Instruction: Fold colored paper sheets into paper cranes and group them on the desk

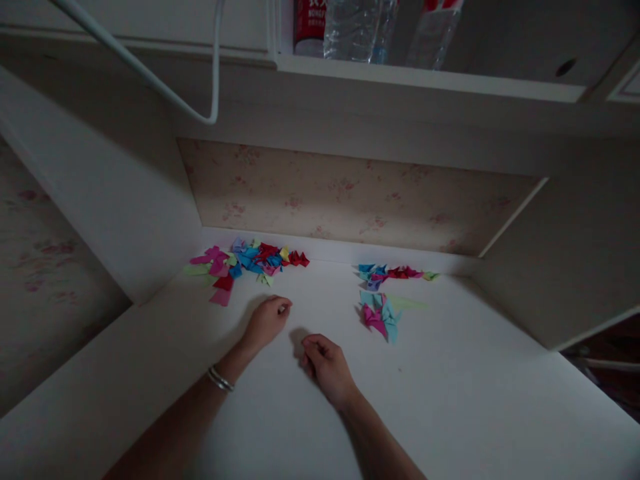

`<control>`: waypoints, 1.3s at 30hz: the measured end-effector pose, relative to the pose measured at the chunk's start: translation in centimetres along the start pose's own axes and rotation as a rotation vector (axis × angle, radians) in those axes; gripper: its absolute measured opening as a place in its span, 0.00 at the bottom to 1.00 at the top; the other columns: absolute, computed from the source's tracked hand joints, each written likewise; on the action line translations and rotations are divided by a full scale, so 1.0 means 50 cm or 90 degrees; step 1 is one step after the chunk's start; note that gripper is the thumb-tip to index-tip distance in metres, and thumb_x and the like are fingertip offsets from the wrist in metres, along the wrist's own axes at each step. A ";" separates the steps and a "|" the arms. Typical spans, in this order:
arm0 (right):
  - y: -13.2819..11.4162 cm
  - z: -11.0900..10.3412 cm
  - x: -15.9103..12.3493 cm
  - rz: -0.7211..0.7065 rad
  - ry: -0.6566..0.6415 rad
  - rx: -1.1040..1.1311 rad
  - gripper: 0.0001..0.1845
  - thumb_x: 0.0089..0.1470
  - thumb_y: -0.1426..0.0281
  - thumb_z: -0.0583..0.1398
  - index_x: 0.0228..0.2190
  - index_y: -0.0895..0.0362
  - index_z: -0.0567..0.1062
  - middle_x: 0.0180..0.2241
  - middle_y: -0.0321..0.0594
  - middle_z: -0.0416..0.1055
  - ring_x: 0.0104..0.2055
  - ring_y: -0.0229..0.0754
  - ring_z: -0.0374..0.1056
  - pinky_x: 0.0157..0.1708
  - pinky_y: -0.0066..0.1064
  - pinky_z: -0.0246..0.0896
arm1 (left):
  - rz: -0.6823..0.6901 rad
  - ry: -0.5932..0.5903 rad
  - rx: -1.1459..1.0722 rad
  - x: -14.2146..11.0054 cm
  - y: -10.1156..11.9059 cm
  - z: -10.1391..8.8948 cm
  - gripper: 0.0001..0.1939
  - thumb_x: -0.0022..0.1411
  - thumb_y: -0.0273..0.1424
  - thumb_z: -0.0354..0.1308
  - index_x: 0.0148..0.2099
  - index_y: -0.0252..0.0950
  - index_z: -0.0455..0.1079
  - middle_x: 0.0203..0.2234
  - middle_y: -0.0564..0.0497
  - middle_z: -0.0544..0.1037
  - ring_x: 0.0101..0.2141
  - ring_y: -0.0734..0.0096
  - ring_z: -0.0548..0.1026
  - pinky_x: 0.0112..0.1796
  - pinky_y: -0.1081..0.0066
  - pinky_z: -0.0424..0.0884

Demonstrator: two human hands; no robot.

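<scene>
My left hand [269, 320] is over the white desk, its thumb and fingertips curled together in a loop with nothing visible in it. A silver bangle [221, 379] circles that wrist. Nearer to me and to the right, my right hand [326, 365] is closed, its fingers curled inward, and nothing shows in it. Beyond my left hand lies a pile of small folded paper pieces [257, 257], some like origami cranes, in pink, blue, red, green and yellow. Right of my right hand sits a smaller group of turquoise and magenta folded paper [385, 317].
Behind that group, a row of folded paper [395, 273] lies near the back wall. Overhead, a shelf [425, 81] holds clear plastic bottles [353, 30] and a red container [310, 23]. A white curved tube [215, 73] hangs at upper left. Side panels bound the desk [450, 413].
</scene>
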State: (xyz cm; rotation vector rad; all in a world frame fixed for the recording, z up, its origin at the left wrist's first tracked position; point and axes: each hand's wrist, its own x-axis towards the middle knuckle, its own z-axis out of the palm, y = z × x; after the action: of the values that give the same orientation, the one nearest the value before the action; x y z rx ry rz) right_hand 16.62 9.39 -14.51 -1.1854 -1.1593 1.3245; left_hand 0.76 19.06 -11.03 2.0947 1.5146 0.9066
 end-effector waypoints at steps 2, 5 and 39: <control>0.003 0.000 0.003 0.007 0.005 0.020 0.17 0.53 0.56 0.58 0.33 0.58 0.72 0.18 0.31 0.65 0.16 0.30 0.54 0.15 0.22 0.44 | 0.026 0.024 0.132 0.050 -0.022 -0.029 0.12 0.58 0.26 0.52 0.41 0.38 0.74 0.41 0.48 0.77 0.38 0.68 0.75 0.43 0.71 0.68; 0.000 0.001 0.004 0.003 0.000 0.025 0.18 0.53 0.55 0.58 0.32 0.58 0.72 0.17 0.31 0.64 0.16 0.30 0.54 0.15 0.22 0.45 | 0.036 0.044 0.271 0.110 -0.059 -0.067 0.15 0.58 0.25 0.51 0.46 0.37 0.73 0.44 0.46 0.75 0.45 0.63 0.72 0.48 0.67 0.65; -0.029 0.004 -0.004 -0.044 0.042 0.123 0.22 0.49 0.59 0.62 0.45 0.52 0.69 0.33 0.34 0.64 0.16 0.28 0.57 0.13 0.22 0.49 | -0.159 -0.256 -0.422 0.015 0.010 -0.050 0.15 0.56 0.43 0.54 0.33 0.35 0.67 0.19 0.57 0.69 0.14 0.80 0.62 0.15 0.77 0.55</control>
State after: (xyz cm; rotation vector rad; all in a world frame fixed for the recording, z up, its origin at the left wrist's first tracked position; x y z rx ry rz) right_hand 16.54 9.28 -13.02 -1.0322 -0.9916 1.3036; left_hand -0.49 19.46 -8.71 1.4580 1.0452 0.7082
